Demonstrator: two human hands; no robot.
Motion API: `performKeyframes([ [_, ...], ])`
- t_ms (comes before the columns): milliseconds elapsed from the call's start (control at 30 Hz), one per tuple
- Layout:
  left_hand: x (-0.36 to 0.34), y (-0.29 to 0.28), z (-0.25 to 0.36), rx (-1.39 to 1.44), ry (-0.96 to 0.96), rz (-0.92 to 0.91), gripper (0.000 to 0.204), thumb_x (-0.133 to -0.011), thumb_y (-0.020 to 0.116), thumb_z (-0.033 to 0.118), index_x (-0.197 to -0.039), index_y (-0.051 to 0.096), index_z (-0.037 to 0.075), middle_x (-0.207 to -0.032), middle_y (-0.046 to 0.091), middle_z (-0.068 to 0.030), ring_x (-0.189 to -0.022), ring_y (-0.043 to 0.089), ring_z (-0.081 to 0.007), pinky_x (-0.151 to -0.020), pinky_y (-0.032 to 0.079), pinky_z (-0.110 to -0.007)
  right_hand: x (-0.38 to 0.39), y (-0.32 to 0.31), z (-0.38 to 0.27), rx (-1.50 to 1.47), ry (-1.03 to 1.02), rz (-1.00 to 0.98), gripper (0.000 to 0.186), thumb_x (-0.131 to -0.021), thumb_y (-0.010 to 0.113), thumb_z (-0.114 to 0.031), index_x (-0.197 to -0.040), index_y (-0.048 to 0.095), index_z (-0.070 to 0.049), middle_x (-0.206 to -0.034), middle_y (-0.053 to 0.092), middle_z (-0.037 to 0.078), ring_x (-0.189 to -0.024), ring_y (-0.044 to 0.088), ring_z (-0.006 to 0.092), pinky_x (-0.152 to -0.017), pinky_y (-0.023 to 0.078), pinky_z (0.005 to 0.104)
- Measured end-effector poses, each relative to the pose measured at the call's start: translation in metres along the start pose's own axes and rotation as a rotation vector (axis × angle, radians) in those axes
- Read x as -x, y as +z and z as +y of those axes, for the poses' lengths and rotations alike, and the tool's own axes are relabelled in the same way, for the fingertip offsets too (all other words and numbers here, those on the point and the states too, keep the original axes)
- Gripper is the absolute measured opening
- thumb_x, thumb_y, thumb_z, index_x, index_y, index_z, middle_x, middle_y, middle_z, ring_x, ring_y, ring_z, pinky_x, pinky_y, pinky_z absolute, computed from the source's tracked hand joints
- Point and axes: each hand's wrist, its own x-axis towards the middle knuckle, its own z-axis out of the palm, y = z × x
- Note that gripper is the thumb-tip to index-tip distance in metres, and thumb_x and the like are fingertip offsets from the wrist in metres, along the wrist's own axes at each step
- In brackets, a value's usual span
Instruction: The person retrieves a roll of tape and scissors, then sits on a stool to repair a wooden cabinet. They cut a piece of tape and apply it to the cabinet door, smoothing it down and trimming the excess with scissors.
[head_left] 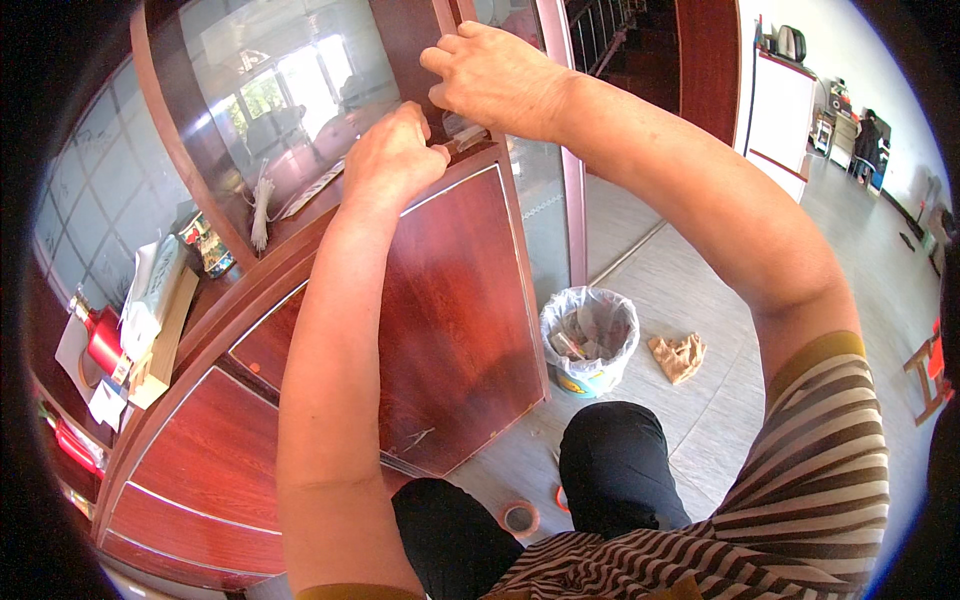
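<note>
My left hand [393, 158] is closed, fingers curled, just above the top edge of a reddish wooden cabinet [455, 310]; what it holds, if anything, is hidden. My right hand [490, 82] is higher, fingers bent at a vertical wooden post beside the glass cabinet front [280, 70]; I cannot make out whether something is in them. A small clear item [465, 132] lies between the hands at the ledge. Left of my left hand, a white bundle of cord or sticks [262, 215] and a flat pale strip [312, 190] lie on the ledge.
A lined bin [590, 342], crumpled tan cloth [676, 356] and small round container [519, 517] are on the floor. At left are boxes [160, 340] and red bottle [105, 345]. A white appliance [775, 110] and distant person [866, 145] are at right.
</note>
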Motion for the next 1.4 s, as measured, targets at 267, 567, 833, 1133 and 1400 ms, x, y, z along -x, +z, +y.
performKeyframes([
  [267, 0.0, 0.001, 0.0, 0.025, 0.009, 0.005, 0.034, -0.083, 0.074, 0.024, -0.11, 0.065, 0.005, -0.117, 0.073, -0.0183, -0.113, 0.069, -0.0374, -0.095, 0.054, -0.048, 0.002, 0.011, -0.003, -0.026, 0.015, -0.022, 0.014, -0.081, 0.073, -0.019, -0.093, 0.079, -0.017, -0.103, 0.062, 0.004, -0.107, 0.064, 0.0214, -0.093, 0.047, 0.0354],
  [567, -0.001, 0.002, -0.001, 0.002, 0.019, 0.028, 0.032, -0.083, 0.072, 0.022, -0.11, 0.066, 0.005, -0.115, 0.074, -0.0181, -0.113, 0.069, -0.0373, -0.095, 0.054, -0.048, 0.001, 0.004, 0.0, -0.035, 0.068, -0.046, 0.019, -0.078, 0.076, -0.022, -0.096, 0.08, -0.019, -0.106, 0.063, 0.002, -0.112, 0.063, 0.0219, -0.1, 0.047, 0.0379],
  [833, -0.002, 0.003, -0.003, 0.008, 0.024, 0.027, 0.032, -0.082, 0.073, 0.021, -0.109, 0.067, 0.004, -0.115, 0.074, -0.0187, -0.112, 0.07, -0.0374, -0.094, 0.054, -0.048, -0.002, -0.023, 0.004, -0.033, -0.008, -0.101, 0.02, -0.084, 0.07, -0.023, -0.1, 0.079, -0.016, -0.112, 0.066, 0.005, -0.113, 0.062, 0.0209, -0.098, 0.045, 0.0374],
  [1133, -0.001, 0.004, -0.004, 0.014, 0.025, 0.041, 0.033, -0.084, 0.075, 0.024, -0.109, 0.067, 0.005, -0.116, 0.074, -0.0184, -0.112, 0.07, -0.0371, -0.095, 0.054, -0.048, -0.004, 0.002, -0.008, 0.043, 0.006, -0.086, 0.016, -0.077, 0.076, -0.023, -0.091, 0.083, -0.021, -0.109, 0.065, -0.003, -0.119, 0.057, 0.0175, -0.103, 0.042, 0.0354],
  [1400, 0.001, 0.001, 0.0, 0.012, 0.009, 0.027, 0.033, -0.085, 0.076, 0.025, -0.11, 0.066, 0.005, -0.117, 0.074, -0.0175, -0.113, 0.07, -0.0364, -0.096, 0.054, -0.048, -0.002, 0.013, -0.009, 0.03, 0.021, -0.072, 0.014, -0.075, 0.077, -0.024, -0.088, 0.082, -0.02, -0.109, 0.065, -0.003, -0.12, 0.056, 0.0178, -0.103, 0.041, 0.0358],
])
